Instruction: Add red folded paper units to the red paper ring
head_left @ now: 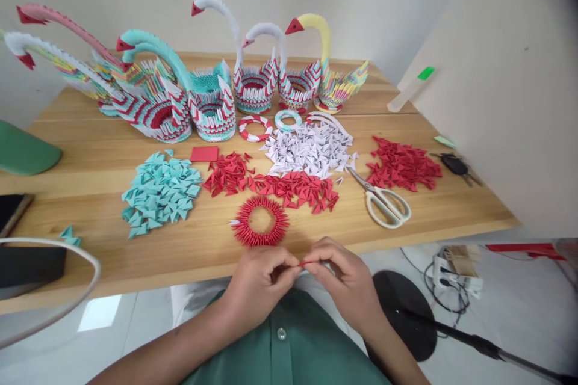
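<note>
Between the fingertips of my left hand and my right hand is a small red paper piece, pinched from both sides just off the table's front edge. Directly beyond my left hand, a ring of red folded pieces lies flat on the table, with a white piece sticking out at its left side. Behind the ring spread piles of folded triangles: red, smaller red, white and teal. Another red pile lies at the right.
White-handled scissors lie right of the ring. Several paper swans line the back of the wooden table. A red card, two small rings, keys, a green cup and a phone are around.
</note>
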Demonstrator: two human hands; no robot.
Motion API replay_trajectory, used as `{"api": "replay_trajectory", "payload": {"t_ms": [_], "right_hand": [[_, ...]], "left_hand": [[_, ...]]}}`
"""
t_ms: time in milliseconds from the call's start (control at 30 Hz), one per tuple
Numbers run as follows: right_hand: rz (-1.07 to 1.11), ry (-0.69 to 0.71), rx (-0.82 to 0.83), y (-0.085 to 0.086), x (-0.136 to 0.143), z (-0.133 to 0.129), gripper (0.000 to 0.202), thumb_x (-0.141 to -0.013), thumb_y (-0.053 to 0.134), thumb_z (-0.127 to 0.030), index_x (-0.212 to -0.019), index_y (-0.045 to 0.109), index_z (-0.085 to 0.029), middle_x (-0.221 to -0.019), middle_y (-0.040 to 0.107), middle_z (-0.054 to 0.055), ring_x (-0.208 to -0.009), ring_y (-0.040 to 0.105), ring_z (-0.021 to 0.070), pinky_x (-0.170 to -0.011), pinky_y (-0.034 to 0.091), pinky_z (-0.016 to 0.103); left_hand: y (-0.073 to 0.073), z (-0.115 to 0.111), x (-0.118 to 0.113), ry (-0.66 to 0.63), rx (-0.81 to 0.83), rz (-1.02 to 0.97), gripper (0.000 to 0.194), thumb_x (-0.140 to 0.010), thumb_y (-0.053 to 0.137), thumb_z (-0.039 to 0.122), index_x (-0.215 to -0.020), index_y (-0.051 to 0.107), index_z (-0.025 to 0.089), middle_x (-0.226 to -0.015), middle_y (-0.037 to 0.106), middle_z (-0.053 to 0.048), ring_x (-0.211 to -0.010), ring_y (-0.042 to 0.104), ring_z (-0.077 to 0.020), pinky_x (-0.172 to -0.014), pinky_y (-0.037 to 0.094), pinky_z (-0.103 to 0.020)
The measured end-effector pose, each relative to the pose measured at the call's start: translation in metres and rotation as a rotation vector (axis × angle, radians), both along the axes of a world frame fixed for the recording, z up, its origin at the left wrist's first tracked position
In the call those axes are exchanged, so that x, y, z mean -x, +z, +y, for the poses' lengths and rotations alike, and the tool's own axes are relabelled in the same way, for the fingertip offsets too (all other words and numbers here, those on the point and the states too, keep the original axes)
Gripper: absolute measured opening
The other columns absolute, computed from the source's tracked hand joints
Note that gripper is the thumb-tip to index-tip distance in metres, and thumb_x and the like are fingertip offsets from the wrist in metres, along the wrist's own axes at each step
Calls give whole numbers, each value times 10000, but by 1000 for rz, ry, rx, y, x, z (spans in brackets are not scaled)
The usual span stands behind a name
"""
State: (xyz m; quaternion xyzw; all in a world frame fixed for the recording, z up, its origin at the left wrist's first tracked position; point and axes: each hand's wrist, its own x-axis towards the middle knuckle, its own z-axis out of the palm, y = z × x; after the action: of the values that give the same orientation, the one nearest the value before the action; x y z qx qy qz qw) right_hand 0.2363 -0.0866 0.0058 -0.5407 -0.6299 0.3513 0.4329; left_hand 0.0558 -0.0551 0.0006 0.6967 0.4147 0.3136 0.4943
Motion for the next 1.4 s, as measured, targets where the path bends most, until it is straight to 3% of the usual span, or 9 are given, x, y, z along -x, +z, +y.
{"api": "replay_trajectory", "payload": {"t_ms": [100,233,433,567,800,1000,1200,1300,1400], "right_hand": [[-14,-29,-7,-1,6,-1,152,-907,594,-242,-766,644,-217,-717,618,-5,-643,581,126,-610,484,230],[74,-99,14,-7,10,-3,170,-904,598,-289,-755,632,-215,-727,608,-2,-661,579,132,-603,471,230],[274,-137,254,-14,12,-9,194,-852,677,-404,-887,659,-214,-713,636,-15,-625,615,130,-599,499,239],[435,-104,389,-13,13,-11,273,-804,730,-458,-843,645,-202,-659,636,-20,-612,620,131,-605,507,248],[679,-10,482,-12,13,-14,378,-731,806,-489,-885,623,-197,-642,615,-50,-528,545,82,-547,431,215],[874,129,537,-19,16,-18,494,-677,848,-500,-925,534,-211,-613,593,-82,-456,487,51,-496,408,183],[773,188,534,-21,11,-21,481,-735,770,-585,-919,578,-184,-604,565,-65,-480,483,59,-522,388,196],[472,163,427,-11,3,-23,374,-885,628,-548,-971,635,-184,-699,612,-17,-615,568,101,-612,434,230],[87,201,171,1,-6,-23,210,-963,561,-389,-1020,679,-224,-882,676,31,-813,630,145,-752,483,268]], "left_hand": [[-1,-2,1,16,-152,20,177,-882,589,165,-734,687,155,-599,645,3,-551,566,-103,-562,383,-198],[-4,-3,3,16,-128,-6,164,-901,604,184,-772,703,169,-647,687,-1,-567,601,-113,-568,412,-197],[-2,-8,4,45,-369,100,201,-906,557,144,-732,655,160,-601,626,9,-542,572,-115,-556,396,-217],[-2,-10,6,-20,-533,108,241,-961,505,156,-766,648,160,-651,651,-11,-583,602,-129,-582,428,-231],[-5,-5,11,-73,-442,-20,273,-967,549,452,-908,651,207,-674,680,25,-554,625,-99,-546,465,-183],[0,0,15,-221,-563,-95,184,-1013,491,310,-1072,636,213,-754,697,5,-649,645,-101,-611,478,-174],[1,0,15,-357,-585,-48,150,-999,499,179,-952,637,215,-777,696,3,-659,605,-125,-612,430,-224],[0,-2,17,-320,-557,5,136,-972,531,137,-894,628,192,-759,676,-6,-664,585,-131,-627,418,-236],[1,-3,19,-240,-517,48,148,-946,553,124,-817,609,173,-697,633,-3,-619,551,-118,-590,390,-224]]}}
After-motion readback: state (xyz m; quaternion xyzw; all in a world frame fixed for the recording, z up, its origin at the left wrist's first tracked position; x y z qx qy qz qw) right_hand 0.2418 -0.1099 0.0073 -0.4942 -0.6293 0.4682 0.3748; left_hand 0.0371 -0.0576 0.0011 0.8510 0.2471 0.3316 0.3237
